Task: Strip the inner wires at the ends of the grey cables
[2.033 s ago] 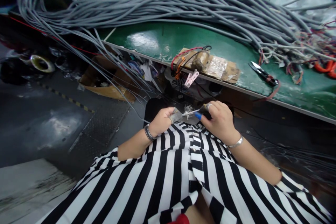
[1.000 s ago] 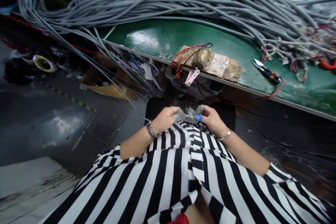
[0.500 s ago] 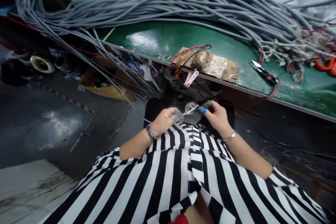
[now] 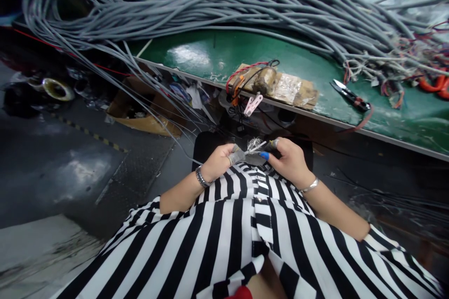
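In front of my lap, my left hand [image 4: 224,160] is closed on the end of a grey cable, its fingertips covered in grey tape. From that grip sticks out the cable's stripped end [image 4: 257,147], a white core with a tuft of fine silvery strands [image 4: 253,143] fraying from it. My right hand [image 4: 286,156] is at the tip of this end, thumb and forefinger bent together. Blue covers its thumb tip, and a thin strand seems to run to it. Its other fingers are partly hidden.
A long bundle of grey cables [image 4: 210,9] lies across the green table [image 4: 189,49]. At the table's near edge are a wooden piece [image 4: 293,88] and a pink clip [image 4: 253,104]. Cutting pliers [image 4: 351,96] lie on the right, near stripped cable ends [image 4: 372,67]. A cardboard box [image 4: 140,117] stands below.
My right hand has shifted slightly, its thumb lower and the fingers bent more, leaving the white core's tip more exposed. My left hand has stayed in place on the cable.
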Tool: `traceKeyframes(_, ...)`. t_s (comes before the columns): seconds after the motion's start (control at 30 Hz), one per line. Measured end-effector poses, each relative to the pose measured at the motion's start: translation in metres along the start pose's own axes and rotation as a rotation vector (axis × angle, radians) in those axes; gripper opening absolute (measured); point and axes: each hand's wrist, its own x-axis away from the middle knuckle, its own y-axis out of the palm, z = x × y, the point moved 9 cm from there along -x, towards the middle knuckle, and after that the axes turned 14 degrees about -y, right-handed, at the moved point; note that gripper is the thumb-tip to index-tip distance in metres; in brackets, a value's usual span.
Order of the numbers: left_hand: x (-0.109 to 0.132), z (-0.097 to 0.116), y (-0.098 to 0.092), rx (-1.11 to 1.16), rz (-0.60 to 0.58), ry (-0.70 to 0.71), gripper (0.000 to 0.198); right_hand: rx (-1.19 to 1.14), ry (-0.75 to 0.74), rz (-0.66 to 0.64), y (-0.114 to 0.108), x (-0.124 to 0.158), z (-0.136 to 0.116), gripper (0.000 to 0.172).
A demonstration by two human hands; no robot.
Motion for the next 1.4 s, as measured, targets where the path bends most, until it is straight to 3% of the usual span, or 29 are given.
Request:
traceKeyframes(0.17,0.001,0.000,0.002,-0.037,-0.029,-0.002,0.029,-0.139,-0.032,0.031,0.003,0.000,0.001,0.026)
traceKeyframes(0.33,-0.001,-0.002,0.003,-0.071,-0.027,0.001,0.026,-0.448,0.097,0.086,0.021,0.008,0.013,0.020)
traceKeyframes(0.47,-0.002,-0.002,0.004,-0.107,-0.022,0.008,0.026,-0.543,0.170,0.101,0.030,0.011,0.015,0.018)
traceKeyframes(0.7,-0.003,0.004,0.008,-0.085,-0.020,0.013,0.030,-0.992,0.567,0.377,0.049,0.027,0.031,0.030)
traceKeyframes(0.8,-0.006,0.001,0.012,-0.092,-0.029,0.014,0.030,-1.176,0.701,0.427,0.063,0.034,0.028,0.033)
traceKeyframes(0.9,-0.007,-0.003,0.014,-0.057,-0.048,-0.007,0.031,-1.262,0.754,0.422,0.068,0.035,0.023,0.035)
traceKeyframes(1.07,-0.004,-0.002,0.014,-0.054,-0.043,-0.002,0.031,-1.166,0.715,0.408,0.055,0.030,0.026,0.035)
traceKeyframes(1.23,0.002,0.001,0.003,0.038,0.048,0.005,0.032,-0.888,0.480,0.220,0.042,0.015,0.035,0.034)
traceKeyframes(1.3,0.004,0.003,-0.001,0.105,0.078,0.020,0.032,-0.885,0.507,0.145,0.049,0.017,0.039,0.037)
traceKeyframes(1.4,0.006,0.008,-0.002,0.179,0.086,0.053,0.031,-1.089,0.594,0.072,0.065,0.016,0.030,0.040)
